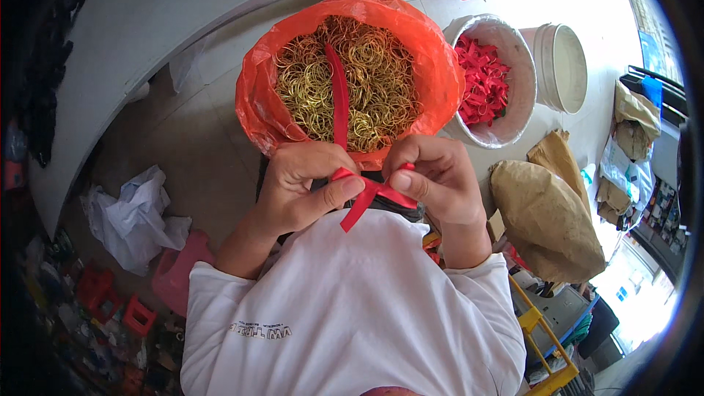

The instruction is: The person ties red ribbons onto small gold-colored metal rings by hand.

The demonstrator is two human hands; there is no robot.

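In front of my chest, a red ribbon [368,197] is crossed over itself, with one short end hanging down. My left hand [312,183] pinches its left part between thumb and forefinger. The thumb and forefinger of my right hand [438,180] close on the right part. Just beyond my hands stands an orange plastic-lined container [257,84] full of thin gold-coloured rings [374,66]. A long strip of red ribbon [339,95] lies over the rings and runs down toward my left hand; whether it joins the held piece is hidden behind that hand.
Right of the rings stands a white-lined bucket [524,77] of red ribbon pieces [480,81], beside a pale bucket [568,66]. A brown paper sack [546,220] is at my right. Crumpled white plastic [139,220] and a pink stool [182,271] are at left, below a grey tabletop [139,29].
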